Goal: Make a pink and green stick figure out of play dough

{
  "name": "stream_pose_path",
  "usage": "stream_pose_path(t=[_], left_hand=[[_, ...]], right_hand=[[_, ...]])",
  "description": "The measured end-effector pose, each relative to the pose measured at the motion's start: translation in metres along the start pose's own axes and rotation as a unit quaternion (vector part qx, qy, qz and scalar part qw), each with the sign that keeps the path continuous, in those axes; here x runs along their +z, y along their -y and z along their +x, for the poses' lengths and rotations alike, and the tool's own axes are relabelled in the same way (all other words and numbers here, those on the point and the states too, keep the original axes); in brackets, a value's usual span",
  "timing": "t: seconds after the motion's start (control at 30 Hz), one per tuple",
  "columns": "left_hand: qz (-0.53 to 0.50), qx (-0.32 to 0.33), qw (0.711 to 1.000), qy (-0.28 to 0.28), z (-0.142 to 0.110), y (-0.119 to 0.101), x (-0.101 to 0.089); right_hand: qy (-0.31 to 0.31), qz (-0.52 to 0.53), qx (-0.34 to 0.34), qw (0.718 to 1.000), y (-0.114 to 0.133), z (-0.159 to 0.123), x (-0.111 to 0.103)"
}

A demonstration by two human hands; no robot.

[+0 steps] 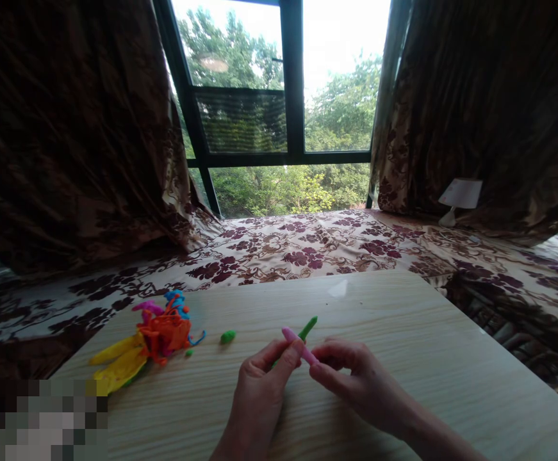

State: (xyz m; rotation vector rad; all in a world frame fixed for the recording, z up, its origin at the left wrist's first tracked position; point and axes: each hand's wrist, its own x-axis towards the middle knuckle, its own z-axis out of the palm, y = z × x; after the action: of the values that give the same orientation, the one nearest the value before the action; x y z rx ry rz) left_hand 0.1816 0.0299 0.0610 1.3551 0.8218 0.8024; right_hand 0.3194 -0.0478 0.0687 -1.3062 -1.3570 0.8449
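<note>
Over the table, my left hand [270, 379] is closed, its thumb pressed where a green pointed stick [309, 326] and a pink stick [289, 334] cross. The green stick slants up from between the left fingers, behind the pink one. At the pink stick's lower right end, my right hand [348, 370] pinches it between thumb and fingers. Whether the sticks are modelling clay or plastic I cannot tell. Left of my hands lies a small green lump [228, 337], which looks like modelling clay.
On the table's left stands a pile of orange [166, 333], blue, pink and yellow clay-like pieces, with a green crumb [189, 353] beside it. The pale wooden table [403, 333] meets a flower-patterned cloth [302, 250] below the window. A white object [461, 193] stands at right.
</note>
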Motion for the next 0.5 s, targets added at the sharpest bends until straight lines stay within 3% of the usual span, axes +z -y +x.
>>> stream_pose_path(t=[0.23,0.5], left_hand=[[-0.055,0.015,0.998,-0.011,0.001,0.0047,0.0052],[-0.051,-0.017,0.998,0.014,-0.0008,0.0009,0.0072]], right_hand=[[-0.05,-0.108,-0.038,0.992,-0.0025,0.0001,0.0003],[-0.04,-0.105,-0.032,0.993,-0.0075,0.0014,0.0007]])
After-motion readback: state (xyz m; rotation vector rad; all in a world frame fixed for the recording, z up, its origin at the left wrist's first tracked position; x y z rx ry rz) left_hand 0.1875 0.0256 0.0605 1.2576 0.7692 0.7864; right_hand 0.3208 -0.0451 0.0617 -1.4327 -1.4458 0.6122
